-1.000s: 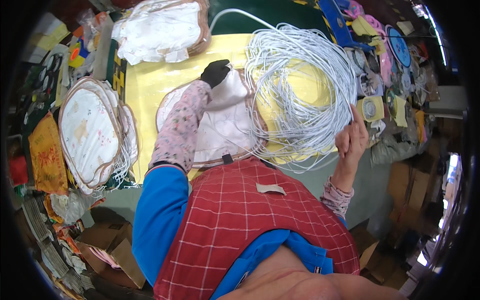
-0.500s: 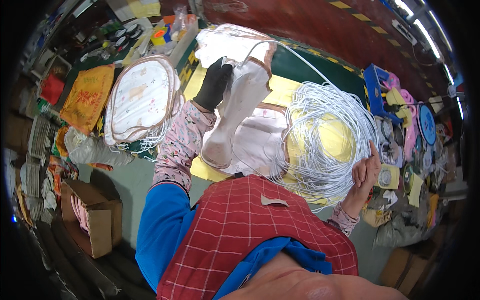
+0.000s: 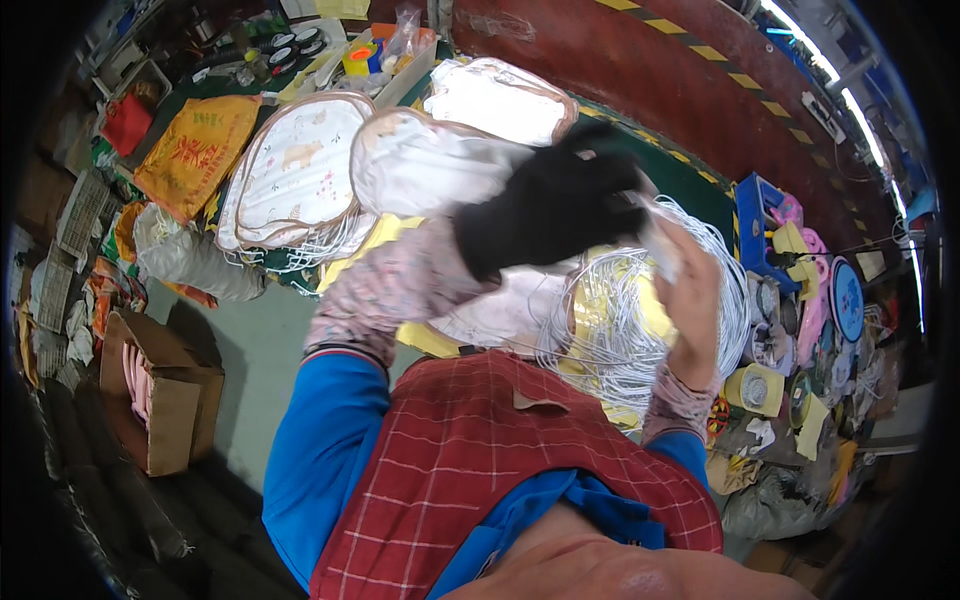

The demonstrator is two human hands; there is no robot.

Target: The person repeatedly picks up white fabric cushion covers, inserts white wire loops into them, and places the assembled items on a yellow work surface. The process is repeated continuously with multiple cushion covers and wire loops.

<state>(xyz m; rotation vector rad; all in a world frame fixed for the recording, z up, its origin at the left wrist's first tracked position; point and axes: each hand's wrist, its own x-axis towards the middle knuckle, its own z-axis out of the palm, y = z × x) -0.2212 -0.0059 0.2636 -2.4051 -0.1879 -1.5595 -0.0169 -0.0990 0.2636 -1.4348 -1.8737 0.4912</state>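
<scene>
My left hand (image 3: pixel 555 205), in a black glove, grips a white fabric panel (image 3: pixel 430 160) with brown edging, which stretches out to the left. My bare right hand (image 3: pixel 697 305) is raised close to the gloved fingers. A blurred white piece (image 3: pixel 662 245) shows between the two hands; whether it is cloth or cord I cannot make out. Beneath them lies a large loose coil of white cord (image 3: pixel 725 325) on yellow sheeting. Another pale panel (image 3: pixel 505 312) rests on the table nearer to me, partly covered by the left arm.
Stacked panels with animal prints (image 3: pixel 295 165) lie at the left beside an orange bag (image 3: pixel 195 150). Another white panel (image 3: pixel 498 98) is at the back. A blue crate (image 3: pixel 755 225) stands right of the coil. On the floor, left, is a cardboard box (image 3: pixel 175 400).
My left hand has moved right, toward my right hand, swinging the panel out sideways. My right hand has risen from the coil's right edge to meet it.
</scene>
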